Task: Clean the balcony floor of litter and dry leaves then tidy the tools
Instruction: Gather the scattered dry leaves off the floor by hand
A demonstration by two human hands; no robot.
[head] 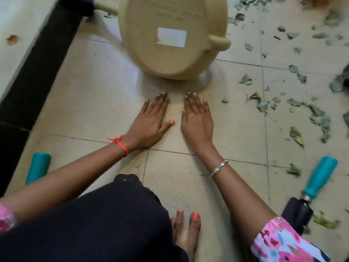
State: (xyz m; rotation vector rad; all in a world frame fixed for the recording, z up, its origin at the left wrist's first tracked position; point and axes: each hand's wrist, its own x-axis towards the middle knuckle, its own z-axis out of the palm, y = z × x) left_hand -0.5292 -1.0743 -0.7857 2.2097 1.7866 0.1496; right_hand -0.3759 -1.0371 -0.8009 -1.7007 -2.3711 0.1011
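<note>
Resting palm-down on the tiled floor (94,95), left hand (151,121) beside right hand (196,121), fingers straight and close together

Beige tiled floor (236,129), grey grout; black strip (37,72) along pale ledge (18,25), left.

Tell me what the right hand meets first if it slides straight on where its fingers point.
Probably the beige plastic container tipped on its side: the right hand lies flat, fingertips aimed at its lower edge, with bare tile between.
</note>
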